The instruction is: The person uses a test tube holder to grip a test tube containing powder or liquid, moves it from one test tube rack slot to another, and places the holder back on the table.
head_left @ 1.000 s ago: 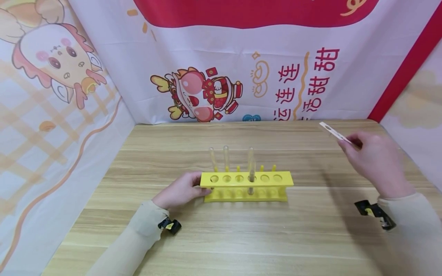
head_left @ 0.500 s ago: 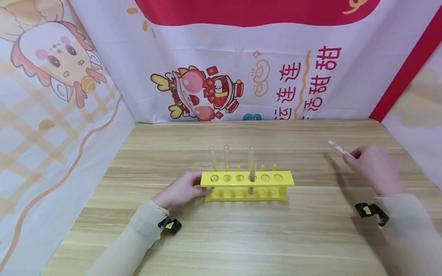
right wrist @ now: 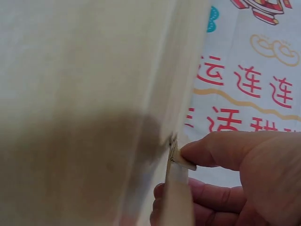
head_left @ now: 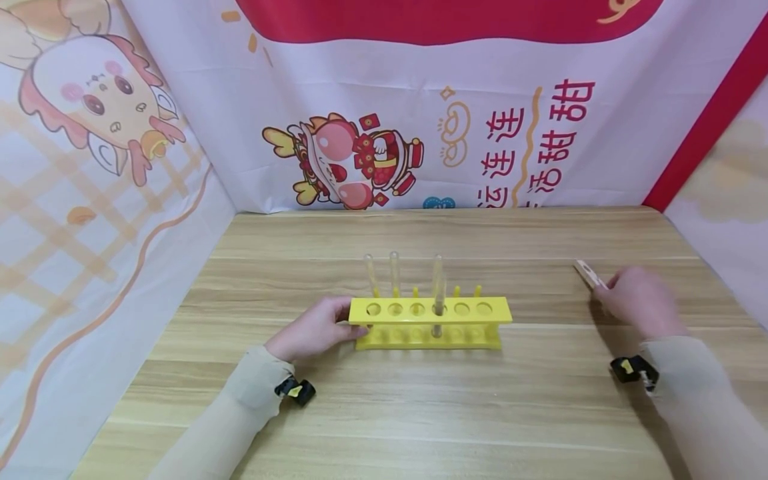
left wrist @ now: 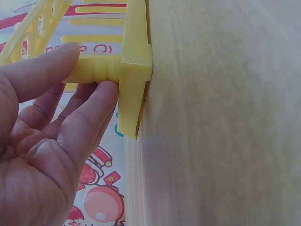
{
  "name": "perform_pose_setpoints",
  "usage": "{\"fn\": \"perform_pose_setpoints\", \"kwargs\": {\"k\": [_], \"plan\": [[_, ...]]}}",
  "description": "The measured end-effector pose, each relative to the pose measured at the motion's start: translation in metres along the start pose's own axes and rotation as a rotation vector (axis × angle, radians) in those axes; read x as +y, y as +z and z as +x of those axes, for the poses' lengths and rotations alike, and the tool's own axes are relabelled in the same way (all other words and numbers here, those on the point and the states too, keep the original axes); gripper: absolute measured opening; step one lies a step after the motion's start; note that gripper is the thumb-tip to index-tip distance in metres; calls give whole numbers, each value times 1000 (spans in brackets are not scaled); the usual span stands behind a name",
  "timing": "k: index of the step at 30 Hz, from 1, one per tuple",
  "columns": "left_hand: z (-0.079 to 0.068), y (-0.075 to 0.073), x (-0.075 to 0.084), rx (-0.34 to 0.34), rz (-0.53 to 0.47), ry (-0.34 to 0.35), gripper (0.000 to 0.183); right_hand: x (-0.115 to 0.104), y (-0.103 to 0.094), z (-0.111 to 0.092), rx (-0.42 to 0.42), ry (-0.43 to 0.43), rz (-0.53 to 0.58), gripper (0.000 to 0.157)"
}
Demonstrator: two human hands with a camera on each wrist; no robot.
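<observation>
Both hands work low over a wooden table [head_left: 384, 413]. At left, the left hand [head_left: 312, 330] grips the end of a yellow test-tube rack [head_left: 429, 320], thumb and fingers clamped on its end piece, seemingly to steady it. Four glass tubes [head_left: 393, 273] stand upright in the rack at the table's middle. Well apart at right, the right hand [head_left: 639, 301] pinches a wooden test-tube clamp [head_left: 589, 274], tilted, near the tabletop. Cartoon banners [head_left: 360, 160] hang behind.

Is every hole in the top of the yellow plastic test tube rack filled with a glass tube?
No, the yellow plastic test tube rack has six top holes and only one holds a clear glass tube; the others stand open.
</observation>
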State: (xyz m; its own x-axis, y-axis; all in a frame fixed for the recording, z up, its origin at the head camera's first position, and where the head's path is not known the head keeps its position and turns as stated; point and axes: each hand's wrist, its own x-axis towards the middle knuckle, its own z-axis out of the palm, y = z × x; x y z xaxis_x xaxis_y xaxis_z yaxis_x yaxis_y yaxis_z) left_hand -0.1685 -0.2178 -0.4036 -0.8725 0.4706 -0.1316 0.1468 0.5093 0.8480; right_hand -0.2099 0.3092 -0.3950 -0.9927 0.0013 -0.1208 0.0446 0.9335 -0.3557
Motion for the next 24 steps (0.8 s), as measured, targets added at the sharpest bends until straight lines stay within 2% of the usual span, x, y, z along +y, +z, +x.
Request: {"fn": "perform_pose_setpoints", "kwargs": {"k": [6, 12, 15, 18, 21, 24], "plan": [[0, 0, -1, -2, 1, 1, 28, 2, 7, 2, 17, 12, -5, 28], [2, 0, -2, -2, 9, 12, 29, 3, 9, 3, -4, 10, -4, 30], [2, 0, -2, -5, 4, 16, 30, 2, 7, 0, -2, 20, -3, 35], [2, 0, -3, -11, -3, 11, 31, 4, 2, -3, 6, 15, -15, 48], [2, 0, -3, -13, -2, 6, 31, 7, -4, -5, 24, -28, -48, 59], [1, 0, -4, -13, -1, 7, 31, 10, -8, -7, 68, -108, -61, 59]]}}
